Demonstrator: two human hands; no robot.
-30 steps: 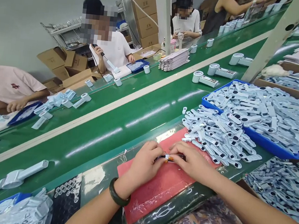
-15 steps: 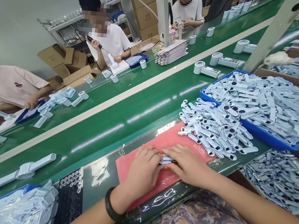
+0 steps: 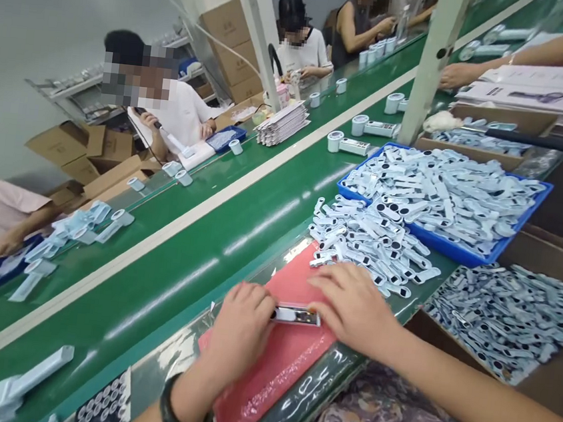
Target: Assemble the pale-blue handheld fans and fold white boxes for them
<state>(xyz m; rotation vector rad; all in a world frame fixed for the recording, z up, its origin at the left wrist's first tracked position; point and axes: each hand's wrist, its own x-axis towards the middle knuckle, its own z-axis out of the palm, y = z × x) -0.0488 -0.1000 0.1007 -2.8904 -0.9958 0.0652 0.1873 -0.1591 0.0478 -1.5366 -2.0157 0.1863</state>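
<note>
At lower left, a dark sheet of round pieces [image 3: 103, 406] lies near the green belt [image 3: 188, 282]; next comes the left hand [image 3: 244, 321], its curled fingers over the left end of a slim part [image 3: 295, 316], though one cannot tell whether that grip pinches or merely rests; the part lies on the red mat [image 3: 264, 377], between the hands, its long axis running crosswise from one to the other; the left hand seems the nearer, since it covers its end; the right hand [image 3: 356, 306] is spread, thumb tip at the part's right end, fingers apart from it; mat shows on the near side, towards the edge of the worktop [image 3: 285, 413]; farther right, a heap of pale-blue pieces [image 3: 369, 240] and a blue tray [image 3: 449, 247] limit the room.
</note>
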